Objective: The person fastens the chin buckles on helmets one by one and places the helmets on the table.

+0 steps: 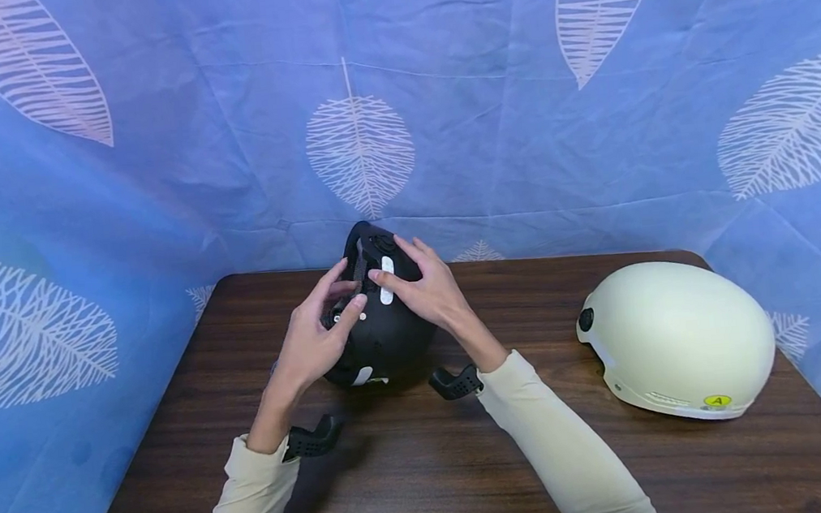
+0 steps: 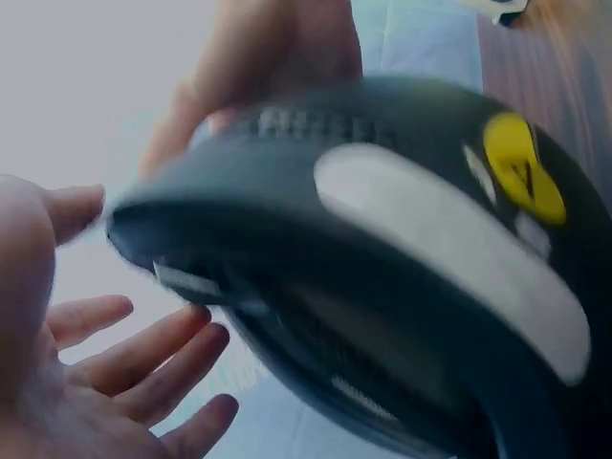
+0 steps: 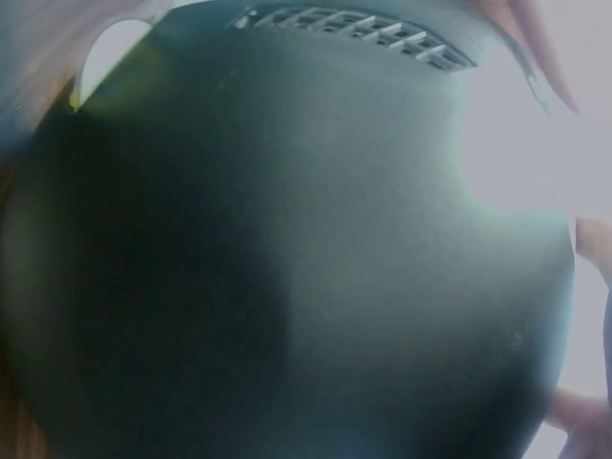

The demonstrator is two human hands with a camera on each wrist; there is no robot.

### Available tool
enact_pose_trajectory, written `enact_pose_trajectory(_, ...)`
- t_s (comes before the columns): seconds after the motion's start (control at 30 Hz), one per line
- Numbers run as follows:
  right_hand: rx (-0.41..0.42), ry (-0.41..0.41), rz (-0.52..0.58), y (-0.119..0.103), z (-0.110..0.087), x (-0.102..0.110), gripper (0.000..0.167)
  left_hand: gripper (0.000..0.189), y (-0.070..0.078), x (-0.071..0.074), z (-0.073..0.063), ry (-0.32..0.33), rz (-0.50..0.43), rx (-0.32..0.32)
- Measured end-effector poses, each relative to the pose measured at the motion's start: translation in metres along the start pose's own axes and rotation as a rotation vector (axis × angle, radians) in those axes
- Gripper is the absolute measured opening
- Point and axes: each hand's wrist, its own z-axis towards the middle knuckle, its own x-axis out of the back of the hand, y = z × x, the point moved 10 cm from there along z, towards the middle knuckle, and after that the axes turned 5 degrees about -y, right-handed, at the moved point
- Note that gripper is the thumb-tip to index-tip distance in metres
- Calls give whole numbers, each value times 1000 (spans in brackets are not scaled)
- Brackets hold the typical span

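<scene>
A black helmet (image 1: 388,340) is tipped up on the table, its opening turned toward the left and the far side. White strips (image 2: 449,249) and a yellow sticker (image 2: 526,170) mark its shell. My right hand (image 1: 431,289) holds the helmet on its right, thumb over a white strip and fingers toward the rim. At the opening's left side, my left hand (image 1: 313,338) has its fingers spread. In the left wrist view those fingers are loosely extended beside the rim, not curled round it. The right wrist view is mostly filled by the shell, with its vent grille (image 3: 363,27).
A cream helmet (image 1: 681,339) with a black round vent and yellow sticker stands at the right of the dark wooden table (image 1: 416,484). Blue cloth (image 1: 475,153) with white leaf prints hangs behind and beside the table. Black wrist mounts (image 1: 314,438) sit on both forearms.
</scene>
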Motion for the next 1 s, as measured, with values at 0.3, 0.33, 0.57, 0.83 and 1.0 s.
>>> enact_pose_trajectory(0.3, 14, 21, 33, 6, -2, 8, 75, 56, -36, 20, -1, -8, -51, 90)
enact_pose_trajectory(0.33, 18, 24, 39, 6, -2, 9, 75, 56, -41, 22, 0, -1, -45, 105)
enact_pose_trajectory(0.57, 42, 29, 77, 14, -3, 14, 73, 65, -90, 26, 0, -48, -26, 284)
enact_pose_trajectory(0.83, 49, 40, 121, 25, -7, 16, 70, 71, -130, 20, -8, -107, 21, 442)
enact_pose_trajectory(1.0, 66, 45, 174, 32, -9, 18, 68, 73, -146, 13, -14, -143, 33, 530)
